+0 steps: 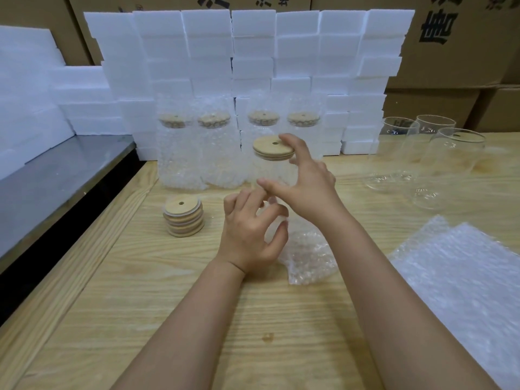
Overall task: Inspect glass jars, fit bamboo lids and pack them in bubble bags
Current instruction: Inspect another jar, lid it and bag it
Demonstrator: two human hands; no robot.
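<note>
- Subject item: one glass jar (274, 170), centre of frame, upright or nearly so, with a bamboo lid (272, 147) seated on its mouth. The lid has a small hole in its top.
- Right hand (306, 184): centre of frame, just right of the jar. Fingers spread wide; the index fingertip (284, 138) touches the lid's right rim and the thumb reaches left across the glass lower down. No closed grasp is seen.
- Left hand (251, 229): below the jar, back towards the camera, fingers curled claw-like at the jar's lower part. It hides the jar's base; I cannot tell whether the fingers hold the glass, the bag edge or nothing.
- Bubble bag (308, 256): crumpled on the wooden table (168, 305), just right of and below the left hand, its upper end by that hand's fingertips. Whether the jar's base is inside it cannot be told.
- Stack of bamboo lids (183, 216): left of centre, on the table, apart from both hands.
- Packed jars (216, 147): four, lidded and in bubble bags, in a row behind the subject jar.
- Empty glass jars (453, 159): three, without lids, right of frame, middle height.
- Pile of bubble bags (467, 280): flat, lower right.
- Background: wall of white foam blocks (253, 52) across the top; cardboard cartons (455, 60) at upper right; metal surface (56, 181) at left.
</note>
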